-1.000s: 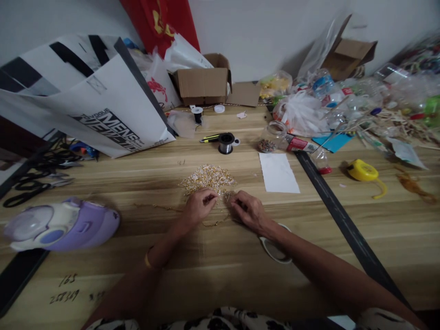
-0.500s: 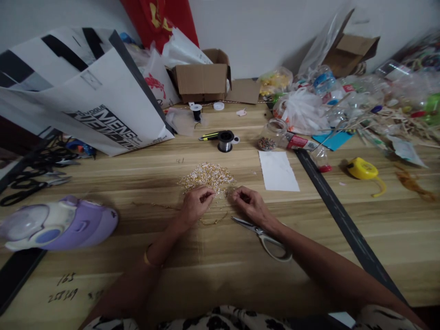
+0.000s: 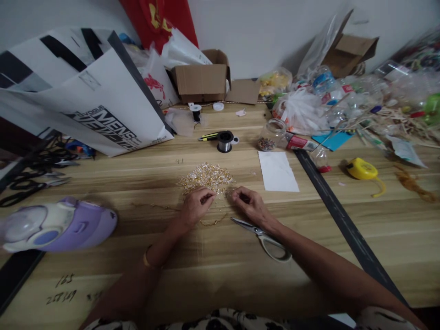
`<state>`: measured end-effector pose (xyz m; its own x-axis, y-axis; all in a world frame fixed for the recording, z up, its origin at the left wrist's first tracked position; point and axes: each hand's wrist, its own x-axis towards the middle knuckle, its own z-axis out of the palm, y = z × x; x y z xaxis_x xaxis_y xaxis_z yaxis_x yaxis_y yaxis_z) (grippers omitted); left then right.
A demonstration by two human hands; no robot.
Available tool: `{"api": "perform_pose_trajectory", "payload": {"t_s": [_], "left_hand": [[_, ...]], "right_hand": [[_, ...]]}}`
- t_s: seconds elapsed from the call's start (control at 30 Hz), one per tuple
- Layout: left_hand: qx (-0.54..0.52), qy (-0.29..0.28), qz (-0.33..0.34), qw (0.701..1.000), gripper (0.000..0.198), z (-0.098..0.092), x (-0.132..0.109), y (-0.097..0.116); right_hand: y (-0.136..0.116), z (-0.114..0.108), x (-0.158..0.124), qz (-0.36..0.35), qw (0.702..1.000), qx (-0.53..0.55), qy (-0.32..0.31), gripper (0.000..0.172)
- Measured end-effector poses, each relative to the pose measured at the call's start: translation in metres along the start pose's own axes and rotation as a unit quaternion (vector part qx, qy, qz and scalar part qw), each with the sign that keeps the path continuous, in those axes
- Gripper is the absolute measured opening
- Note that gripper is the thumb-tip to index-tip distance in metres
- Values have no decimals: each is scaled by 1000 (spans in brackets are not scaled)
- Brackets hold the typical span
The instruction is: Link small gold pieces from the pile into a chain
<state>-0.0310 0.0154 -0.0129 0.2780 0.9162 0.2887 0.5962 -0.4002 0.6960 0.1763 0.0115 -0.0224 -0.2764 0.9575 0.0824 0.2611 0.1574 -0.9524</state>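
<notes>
A heap of small gold and silver beads (image 3: 207, 176) lies on the wooden table (image 3: 220, 256). My left hand (image 3: 195, 207) rests at the heap's near edge with its fingers pinched together on something too small to name. My right hand (image 3: 250, 205) sits just right of it, fingers also curled into a pinch. A thin gold beaded strand (image 3: 213, 222) runs along the table between and below both hands. White-handled scissors (image 3: 266, 238) lie flat beneath my right wrist.
A purple and white gadget (image 3: 57, 224) lies at the left. A wire spool (image 3: 225, 141), a jar of beads (image 3: 270, 136), a white paper (image 3: 277, 171) and a yellow tape measure (image 3: 360, 169) sit beyond. A shopping bag (image 3: 85, 91), a cardboard box (image 3: 202, 78) and plastic clutter line the back.
My right hand has shifted slightly up and away from the scissors, so their blades show. My left hand stays pinched at the bead heap.
</notes>
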Motion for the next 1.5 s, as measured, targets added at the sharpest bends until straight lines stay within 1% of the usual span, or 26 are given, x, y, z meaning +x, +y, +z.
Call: {"api": "perform_pose_trajectory", "payload": {"t_s": [0.17,0.43,0.57,0.8,0.9,1.03,1.17,1.23,1.37,1.5], "left_hand": [[19,10,5,1000,9,-1,5,2],[63,-8,39,997,8,0,13,2],[92,-57,47,993,9,-2,15,4],[137,-143,87,976,13,-7,13,9],[151,-165,89,971,15,-12,10,10],[165,-167,93,968,14,-21,9,8],[153,-136,95,974,13,-27,8,1],[144,-135,98,975,13,-27,6,0],[119,-177,116,970,11,-18,3,5],[115,-201,147,962,14,-9,1,14]], "right_hand": [[1,0,0,-6,1000,-4,-1,17],[4,-3,1,6,1000,5,3,17],[6,-4,2,15,1000,12,6,17],[5,-5,2,17,1000,6,-1,17],[2,-5,2,17,1000,-1,-6,16],[0,-5,1,18,1000,-14,-8,14],[-1,-5,0,9,999,-44,-11,14],[-1,-5,-1,2,998,-61,-14,13],[-2,-5,-1,-3,997,-75,-16,12],[-1,-5,-1,-12,997,-73,-17,11]]}}
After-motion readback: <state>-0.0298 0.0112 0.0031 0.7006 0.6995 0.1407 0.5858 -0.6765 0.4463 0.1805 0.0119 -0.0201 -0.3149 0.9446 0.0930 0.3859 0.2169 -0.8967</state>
